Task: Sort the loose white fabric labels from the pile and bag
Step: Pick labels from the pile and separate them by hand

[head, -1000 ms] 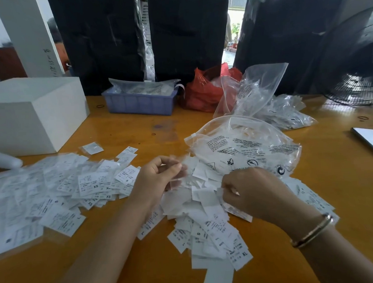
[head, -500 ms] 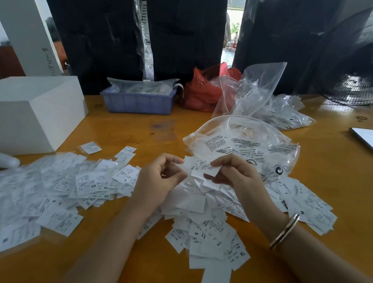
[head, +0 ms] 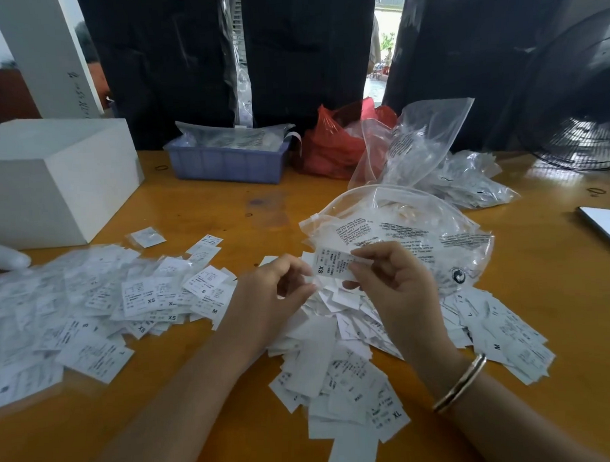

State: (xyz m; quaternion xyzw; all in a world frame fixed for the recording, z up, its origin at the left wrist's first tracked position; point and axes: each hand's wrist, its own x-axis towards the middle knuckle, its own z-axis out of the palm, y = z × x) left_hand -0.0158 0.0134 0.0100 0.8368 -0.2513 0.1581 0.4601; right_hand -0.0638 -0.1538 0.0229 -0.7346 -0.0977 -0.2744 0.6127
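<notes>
A heap of loose white fabric labels (head: 342,363) lies on the wooden table (head: 565,305) in front of me. Behind it rests a clear plastic bag (head: 402,225) with black print and more labels inside. My right hand (head: 395,289) pinches one white label (head: 332,264) marked XS and holds it up above the heap. My left hand (head: 268,300) is beside it, fingers curled, its fingertips at the label's lower left edge. To the left spreads a wide layer of sorted labels (head: 88,312), sizes XS, S, M and L showing.
A white box (head: 46,173) stands at the left, a blue tray (head: 227,160) and a red bag (head: 334,144) at the back. More clear bags (head: 452,166) lie behind the printed one. A phone (head: 607,227) rests at the right edge, a black fan (head: 578,85) behind it.
My right hand came up out of the heap with one label and turned it print side up. My left hand stayed close by and moved to the label's edge.
</notes>
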